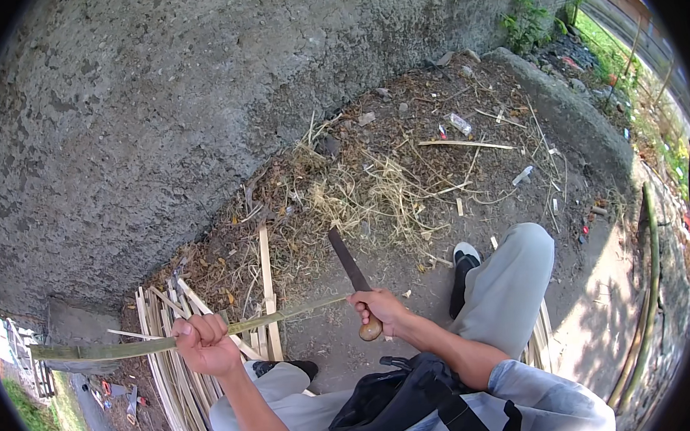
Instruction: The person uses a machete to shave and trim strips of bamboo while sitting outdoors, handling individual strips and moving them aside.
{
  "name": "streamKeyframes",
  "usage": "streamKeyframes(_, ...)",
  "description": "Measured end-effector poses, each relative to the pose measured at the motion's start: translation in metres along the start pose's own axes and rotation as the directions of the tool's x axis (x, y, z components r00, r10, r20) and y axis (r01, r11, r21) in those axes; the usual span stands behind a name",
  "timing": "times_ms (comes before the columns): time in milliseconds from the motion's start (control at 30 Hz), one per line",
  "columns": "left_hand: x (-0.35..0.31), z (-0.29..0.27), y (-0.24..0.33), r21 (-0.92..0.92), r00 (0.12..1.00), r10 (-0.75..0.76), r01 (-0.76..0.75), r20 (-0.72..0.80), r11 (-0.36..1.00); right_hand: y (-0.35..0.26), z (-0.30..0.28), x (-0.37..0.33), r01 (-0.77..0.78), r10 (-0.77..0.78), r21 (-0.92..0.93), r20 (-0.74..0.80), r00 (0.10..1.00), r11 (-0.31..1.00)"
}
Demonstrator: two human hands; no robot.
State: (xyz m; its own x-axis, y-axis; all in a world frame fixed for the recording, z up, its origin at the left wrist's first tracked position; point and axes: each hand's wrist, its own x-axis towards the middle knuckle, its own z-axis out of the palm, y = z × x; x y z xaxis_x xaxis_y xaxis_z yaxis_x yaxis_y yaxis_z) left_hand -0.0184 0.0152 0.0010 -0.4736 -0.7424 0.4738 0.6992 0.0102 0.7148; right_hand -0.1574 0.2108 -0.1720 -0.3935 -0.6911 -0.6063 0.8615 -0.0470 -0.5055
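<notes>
My left hand point(206, 345) is closed round a long greenish bamboo strip point(104, 351), which stretches from the far left across to my right hand. In my right hand point(381, 311) is a machete by its rounded wooden handle point(371, 329); the dark blade point(349, 261) points up and away to the left. The strip's thin right end reaches the right hand beside the base of the blade. Whether those fingers also touch the strip, I cannot tell. A bundle of split bamboo strips point(164, 384) lies on the ground below my left hand, by my left leg.
A rough grey wall point(157, 108) rises in front. Pale shavings point(379, 190) cover the ground at its foot, with a plastic bottle point(459, 124) and a loose strip point(467, 144) beyond. Long green poles point(649, 300) lie at the right. A black bag point(396, 398) rests on my lap.
</notes>
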Motion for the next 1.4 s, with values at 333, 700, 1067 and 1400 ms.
streamKeyframes(333, -0.002, -0.004, -0.001, 0.000, 0.999, -0.009, 0.009, -0.048, 1.000, 0.000, 0.003, -0.003, 0.014, -0.015, -0.014, -0.068, 0.998, 1.000)
streamKeyframes(700, -0.001, -0.009, 0.000, -0.013, 1.000, 0.005, -0.006, -0.031, 1.000, 0.004, 0.005, -0.001, 0.010, -0.010, -0.009, -0.051, 0.999, 1.000)
streamKeyframes(1067, 0.001, -0.013, -0.002, 0.003, 0.999, 0.002, -0.002, 0.047, 1.000, 0.008, 0.002, -0.004, 0.034, -0.034, -0.009, -0.089, 0.995, 0.999)
streamKeyframes(1400, -0.001, -0.001, -0.006, -0.004, 1.000, 0.010, -0.010, -0.007, 1.000, -0.003, -0.003, -0.008, 0.032, -0.036, -0.044, -0.094, 0.995, 0.999)
